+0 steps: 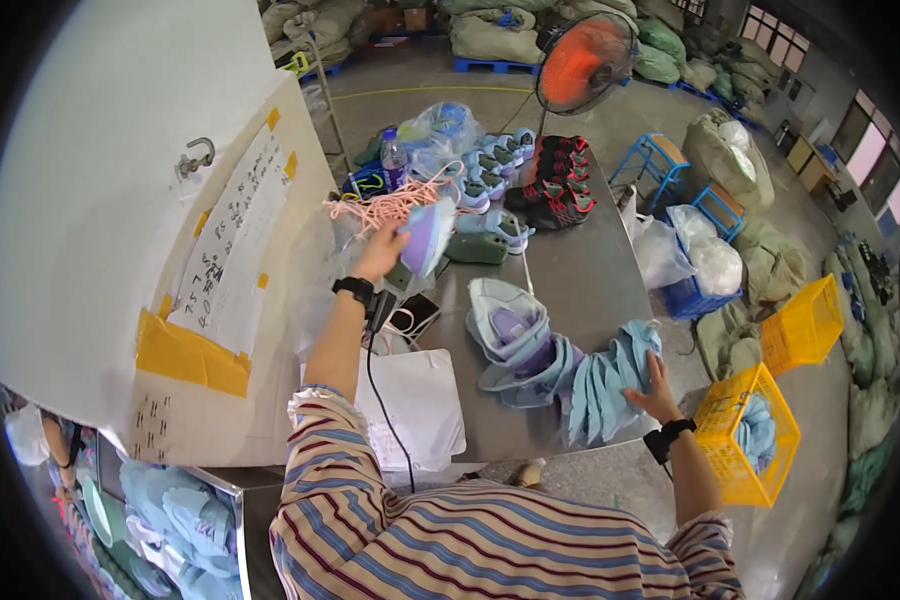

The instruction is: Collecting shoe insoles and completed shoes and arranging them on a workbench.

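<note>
My left hand (pixel 378 254) is closed on a lavender and light-blue shoe upper (pixel 428 238), held above the table's left part next to a tangle of pink laces (pixel 395 205). A curved row of nested light-blue uppers (pixel 610 385) lies along the table's near right part. Its left end shows purple linings (pixel 510 325). My right hand (pixel 658 393) rests against the right end of that row, thumb and fingers apart. A dark green shoe last (pixel 477 248) lies just beyond the held upper.
Light-blue shoes (pixel 495 165) and black-red shoes (pixel 555 180) stand at the table's far side, near a bottle (pixel 393 160) and a fan (pixel 585 65). White papers (pixel 415 410) lie near left, beside a board (pixel 235 330). Yellow crates (pixel 745 435) stand on the floor at right.
</note>
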`<state>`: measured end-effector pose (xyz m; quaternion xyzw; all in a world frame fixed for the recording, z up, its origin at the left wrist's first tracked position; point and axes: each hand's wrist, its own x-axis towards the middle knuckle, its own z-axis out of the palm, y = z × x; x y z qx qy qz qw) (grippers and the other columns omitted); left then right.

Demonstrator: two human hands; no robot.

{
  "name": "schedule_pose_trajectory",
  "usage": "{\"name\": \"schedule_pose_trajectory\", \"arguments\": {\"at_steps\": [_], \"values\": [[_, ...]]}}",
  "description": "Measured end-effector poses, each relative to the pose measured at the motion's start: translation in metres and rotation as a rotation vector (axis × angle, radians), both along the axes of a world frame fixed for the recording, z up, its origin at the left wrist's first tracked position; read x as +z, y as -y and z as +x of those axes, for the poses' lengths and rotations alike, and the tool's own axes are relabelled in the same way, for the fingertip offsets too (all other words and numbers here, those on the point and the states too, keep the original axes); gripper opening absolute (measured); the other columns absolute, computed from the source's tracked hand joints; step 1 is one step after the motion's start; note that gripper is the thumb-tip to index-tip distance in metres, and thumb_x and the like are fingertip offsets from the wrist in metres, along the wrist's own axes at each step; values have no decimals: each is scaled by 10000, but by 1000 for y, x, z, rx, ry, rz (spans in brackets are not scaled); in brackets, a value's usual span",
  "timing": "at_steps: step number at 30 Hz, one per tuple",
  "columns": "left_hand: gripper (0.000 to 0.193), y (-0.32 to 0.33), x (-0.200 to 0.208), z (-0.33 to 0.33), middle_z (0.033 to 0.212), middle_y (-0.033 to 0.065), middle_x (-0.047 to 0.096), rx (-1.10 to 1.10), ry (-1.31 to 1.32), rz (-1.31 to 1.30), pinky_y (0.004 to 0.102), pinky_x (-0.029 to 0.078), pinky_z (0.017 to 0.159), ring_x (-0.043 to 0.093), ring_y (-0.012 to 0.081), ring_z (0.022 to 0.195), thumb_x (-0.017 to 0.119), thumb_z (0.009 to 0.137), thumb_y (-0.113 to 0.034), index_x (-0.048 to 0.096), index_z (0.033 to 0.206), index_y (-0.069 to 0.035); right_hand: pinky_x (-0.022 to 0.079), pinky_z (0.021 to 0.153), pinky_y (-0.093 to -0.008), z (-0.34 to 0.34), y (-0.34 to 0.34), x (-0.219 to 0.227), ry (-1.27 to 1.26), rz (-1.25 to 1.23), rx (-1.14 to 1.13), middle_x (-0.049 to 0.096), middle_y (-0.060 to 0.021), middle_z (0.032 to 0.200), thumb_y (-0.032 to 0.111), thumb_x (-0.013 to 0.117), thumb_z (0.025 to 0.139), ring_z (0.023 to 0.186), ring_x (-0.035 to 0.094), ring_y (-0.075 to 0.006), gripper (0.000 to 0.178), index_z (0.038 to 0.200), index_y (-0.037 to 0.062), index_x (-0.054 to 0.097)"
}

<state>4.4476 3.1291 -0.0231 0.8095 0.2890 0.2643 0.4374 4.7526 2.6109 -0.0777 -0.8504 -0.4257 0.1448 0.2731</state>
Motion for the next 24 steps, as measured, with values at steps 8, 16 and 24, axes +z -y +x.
{"name": "schedule_pose_trajectory", "arguments": {"at_steps": [8,16,24], "values": [[278,92,68,-23,1069,34,584,-196,850,-877,330,445,849,560,169,968,454,905,-246,518,1107,-66,288,1003,-423,14,6,-2,-21,-26,25,165,-278,1378,393,762,624,1257,256,-399,978,1371,106,198],[317,208,95,18,1115,45,563,-257,829,-781,349,416,898,545,179,1009,464,900,-224,479,1161,-43,295,994,-427,39,27,27,-226,-34,273,119,-286,1390,361,692,726,1278,223,-393,852,1374,111,199],[249,291,108,83,978,53,594,176,597,-466,335,447,805,555,183,896,513,875,-198,527,1070,-44,367,947,-390,94,64,27,-204,41,519,215,-262,1368,313,684,739,1209,356,-378,788,1358,103,244]]}}
